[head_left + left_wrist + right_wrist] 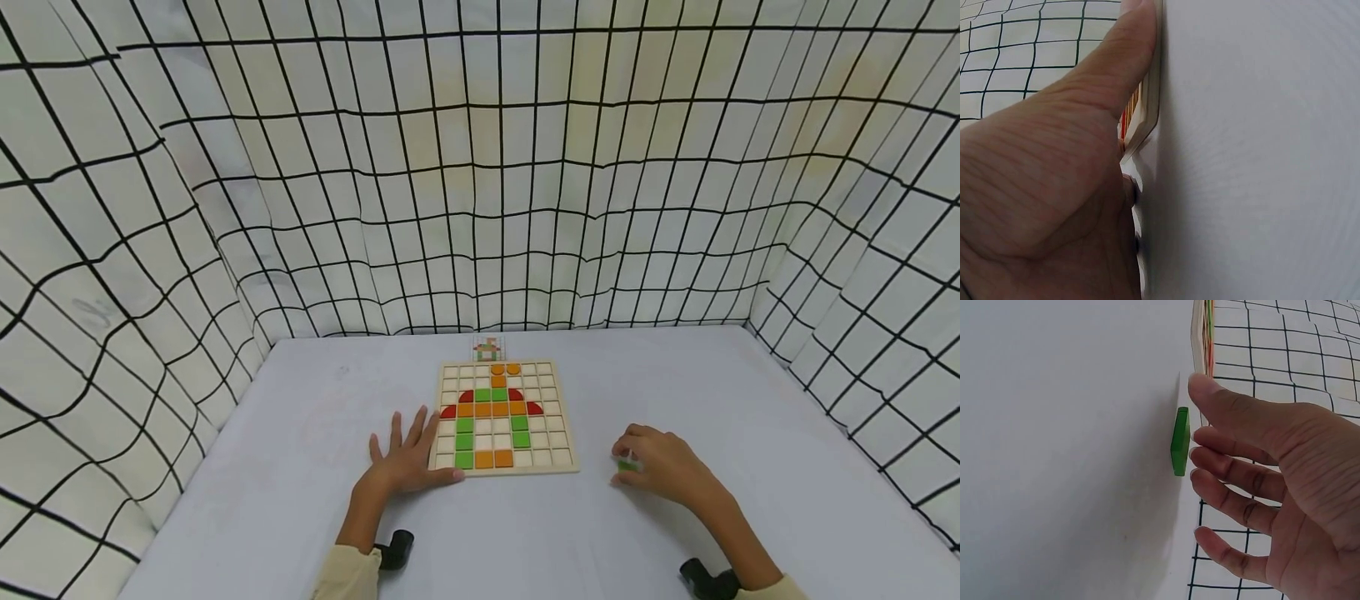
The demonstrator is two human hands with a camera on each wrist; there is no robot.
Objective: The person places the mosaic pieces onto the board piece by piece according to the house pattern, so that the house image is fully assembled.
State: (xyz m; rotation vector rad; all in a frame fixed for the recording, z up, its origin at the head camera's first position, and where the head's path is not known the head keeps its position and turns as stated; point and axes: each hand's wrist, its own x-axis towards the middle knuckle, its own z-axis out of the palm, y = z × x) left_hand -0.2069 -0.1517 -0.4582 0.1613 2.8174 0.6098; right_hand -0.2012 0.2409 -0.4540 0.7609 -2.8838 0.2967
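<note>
A wooden grid board (pixel 562 463) lies on the table, with green, orange and red tiles set in its cells. My left hand (pixel 405 467) is spread flat at the board's near left corner, its thumb along the front edge and a fingertip at the left edge. To the right of the board, my right hand (pixel 660 465) hovers with bent fingers above a loose green tile (pixel 1180 442) lying on the table. In the right wrist view, thumb and fingertips are spread apart around the tile, with a small gap to it.
A small picture card (pixel 488 348) stands behind the board's far edge. White walls with a black grid net (pixel 495 200) enclose the white table (pixel 315 400) at the back and both sides. Dark wrist cameras sit on both forearms.
</note>
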